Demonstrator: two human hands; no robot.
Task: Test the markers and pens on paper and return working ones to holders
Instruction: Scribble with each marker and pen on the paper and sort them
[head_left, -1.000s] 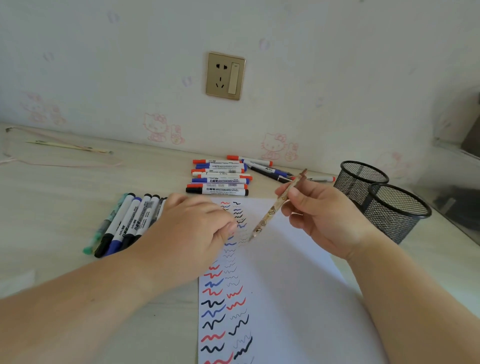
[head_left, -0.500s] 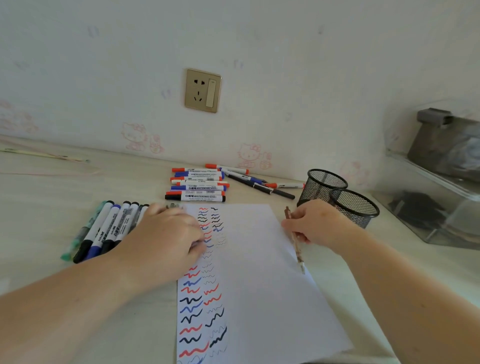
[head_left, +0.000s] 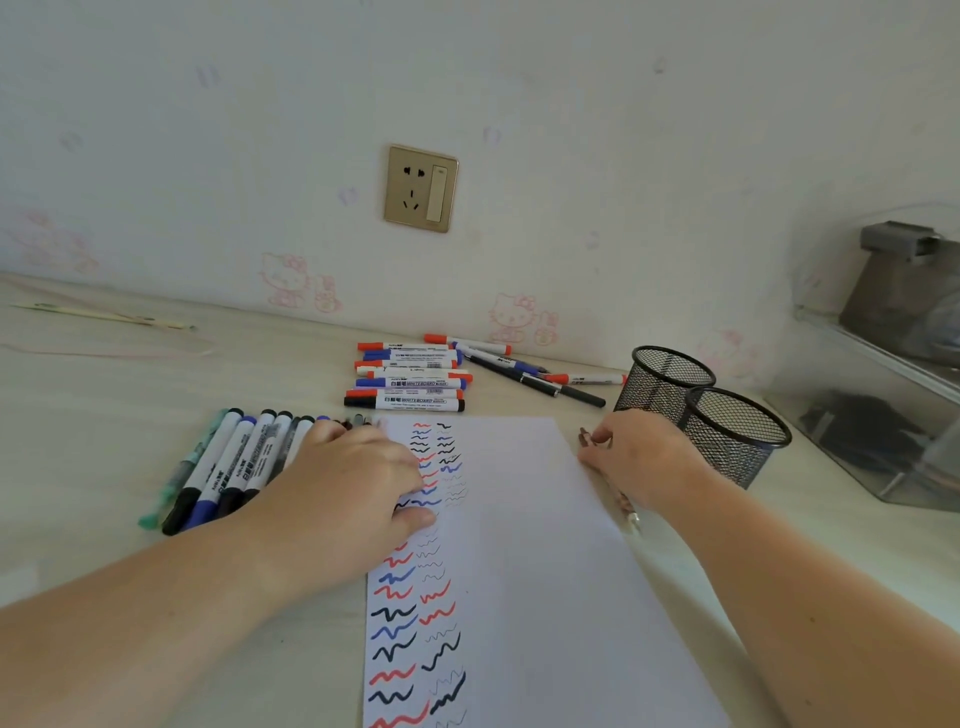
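white barrels in the far marker pile (head_left: 408, 382) read "whiteboard". my left hand (head_left: 345, 491) presses flat on the squiggle-covered paper (head_left: 530, 545) at its left edge. my right hand (head_left: 641, 457) curls round a thin patterned pen (head_left: 626, 506) lying along the paper's right edge, near two black mesh holders (head_left: 727, 421).

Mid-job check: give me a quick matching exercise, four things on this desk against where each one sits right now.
Things:
1. white sheet of paper
2. two black mesh holders
3. stacked red- and blue-capped whiteboard markers
4. slim patterned pen

Places:
A. by the wall, beyond the paper
B. under the right hand, at the paper's right edge
C. right of the paper
D. under the left hand

Pairs: 1-D, 2-C, 3-A, 4-B
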